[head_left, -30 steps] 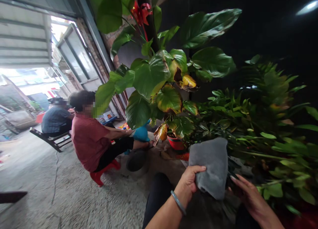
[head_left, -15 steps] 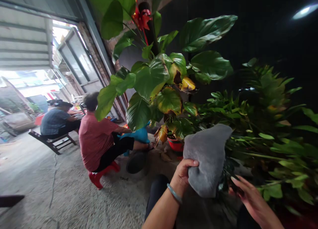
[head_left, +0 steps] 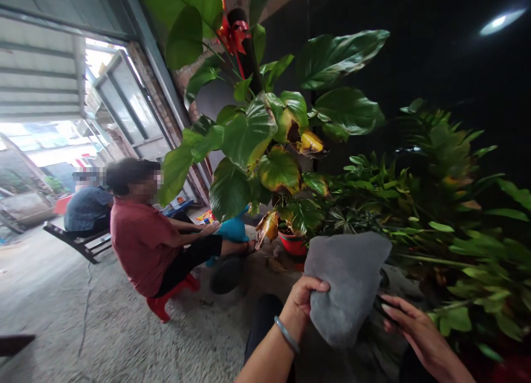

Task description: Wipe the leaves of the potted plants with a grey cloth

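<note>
My left hand [head_left: 306, 300] grips a grey cloth [head_left: 346, 283] at its left edge and holds it up in front of the plants. My right hand [head_left: 409, 327] is just right of the cloth, fingers stretched out and apart, reaching under low green leaves [head_left: 456, 272]; its fingertips are close to the cloth's lower right edge. A big-leaved plant [head_left: 257, 134] with yellowing leaves rises behind the cloth from a red pot [head_left: 293, 243]. A red bow [head_left: 232, 31] is tied to its dark pole.
A person in a red shirt [head_left: 141, 244] sits on a low red stool [head_left: 170, 300] to the left; another person in blue [head_left: 85, 208] sits behind on a wooden bench. Rough concrete floor [head_left: 103, 327] spreads left. Dense leafy shrubs [head_left: 435, 206] fill the right.
The cloth has dropped slightly and shifted as my left hand moved. The person in the red shirt has leaned back and turned their head. My right hand stayed close beside the cloth.
</note>
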The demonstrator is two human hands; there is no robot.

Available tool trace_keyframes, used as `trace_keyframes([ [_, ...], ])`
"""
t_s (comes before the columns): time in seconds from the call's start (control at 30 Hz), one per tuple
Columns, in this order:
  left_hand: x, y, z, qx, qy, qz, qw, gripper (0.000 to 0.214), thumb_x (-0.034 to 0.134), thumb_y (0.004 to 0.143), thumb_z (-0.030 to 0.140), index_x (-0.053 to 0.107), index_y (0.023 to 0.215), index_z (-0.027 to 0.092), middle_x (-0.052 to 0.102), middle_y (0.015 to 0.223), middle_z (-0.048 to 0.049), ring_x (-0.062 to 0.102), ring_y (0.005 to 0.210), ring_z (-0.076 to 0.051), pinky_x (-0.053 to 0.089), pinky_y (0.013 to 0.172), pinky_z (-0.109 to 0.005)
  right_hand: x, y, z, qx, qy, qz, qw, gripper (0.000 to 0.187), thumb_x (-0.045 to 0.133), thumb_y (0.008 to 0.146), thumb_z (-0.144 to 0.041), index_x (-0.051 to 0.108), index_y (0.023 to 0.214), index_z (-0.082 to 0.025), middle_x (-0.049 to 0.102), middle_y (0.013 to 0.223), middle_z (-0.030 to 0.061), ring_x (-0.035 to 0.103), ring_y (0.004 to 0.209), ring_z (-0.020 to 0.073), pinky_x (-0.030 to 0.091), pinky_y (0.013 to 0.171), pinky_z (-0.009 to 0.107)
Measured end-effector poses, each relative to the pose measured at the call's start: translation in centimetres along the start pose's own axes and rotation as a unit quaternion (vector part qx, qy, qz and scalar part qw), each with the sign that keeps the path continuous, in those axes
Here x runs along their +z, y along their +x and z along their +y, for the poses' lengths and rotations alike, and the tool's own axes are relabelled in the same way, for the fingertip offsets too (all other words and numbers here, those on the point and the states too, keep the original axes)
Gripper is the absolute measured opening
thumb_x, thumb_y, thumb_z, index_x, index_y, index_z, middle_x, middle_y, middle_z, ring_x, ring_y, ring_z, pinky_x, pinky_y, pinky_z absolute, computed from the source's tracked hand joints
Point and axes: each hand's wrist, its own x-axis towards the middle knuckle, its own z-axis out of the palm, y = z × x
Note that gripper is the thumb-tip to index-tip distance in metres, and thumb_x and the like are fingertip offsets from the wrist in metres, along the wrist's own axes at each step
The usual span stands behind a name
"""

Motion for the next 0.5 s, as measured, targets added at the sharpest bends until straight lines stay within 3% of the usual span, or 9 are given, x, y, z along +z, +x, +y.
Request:
trace_keyframes([
  [0.1, 1.1, 1.9, -0.8, 0.020, -0.012, 0.039, 0.999, 0.040, 0.068, 0.045, 0.010, 0.070, 0.085, 0.009, 0.074, 0.075, -0.0059, 0.068, 0.073, -0.021, 0.051, 0.081, -0.032, 0.5, -0.3, 0.1, 0.001, -0.036, -0.020, 0.999, 0.030, 0.082, 0.026, -0.031, 0.072, 0.053, -0.024, 0.062, 0.052, -0.0011, 0.052, 0.045, 0.0149, 0.047, 0.046, 0.028],
  [0.17, 0.8, 2.4, -2.3, 0.022, 0.018, 0.073, 0.997, 0.041, 0.069, 0.042, 0.008, 0.070, 0.083, 0.010, 0.074, 0.076, -0.0059, 0.067, 0.069, -0.020, 0.052, 0.075, -0.033, 0.5, -0.3, 0.2, 0.003, -0.047, -0.039, 0.998, 0.027, 0.080, 0.029, -0.032, 0.071, 0.053, -0.023, 0.064, 0.053, 0.0011, 0.054, 0.048, 0.0172, 0.047, 0.048, 0.029],
  [0.33, -2.6, 0.7, -5.5, -0.029, 0.067, 0.134, 0.988, 0.051, 0.064, 0.036, 0.005, 0.068, 0.086, 0.012, 0.073, 0.074, -0.0060, 0.066, 0.066, -0.023, 0.052, 0.066, -0.035, -0.3, 0.0, 0.0, -0.052, -0.146, -0.066, 0.986, 0.016, 0.070, 0.037, -0.036, 0.067, 0.049, -0.026, 0.069, 0.058, 0.0034, 0.063, 0.062, 0.0273, 0.051, 0.065, 0.037],
  [0.43, -4.3, -0.4, -5.8, -0.036, 0.041, 0.161, 0.985, 0.054, 0.061, 0.036, 0.006, 0.066, 0.090, 0.013, 0.073, 0.075, -0.0063, 0.066, 0.068, -0.024, 0.051, 0.069, -0.036, -0.8, -0.3, -0.3, -0.066, -0.166, -0.028, 0.984, 0.019, 0.070, 0.035, -0.038, 0.070, 0.051, -0.027, 0.073, 0.067, 0.0041, 0.066, 0.076, 0.0315, 0.051, 0.072, 0.037],
  [0.5, -4.6, -0.9, -5.7, -0.029, 0.031, 0.158, 0.986, 0.049, 0.061, 0.036, 0.007, 0.066, 0.085, 0.012, 0.072, 0.076, -0.0073, 0.067, 0.071, -0.025, 0.051, 0.071, -0.036, -1.0, -1.0, -0.3, -0.058, -0.127, 0.010, 0.990, 0.025, 0.074, 0.034, -0.040, 0.074, 0.056, -0.028, 0.074, 0.072, 0.0045, 0.067, 0.081, 0.0322, 0.052, 0.072, 0.037],
])
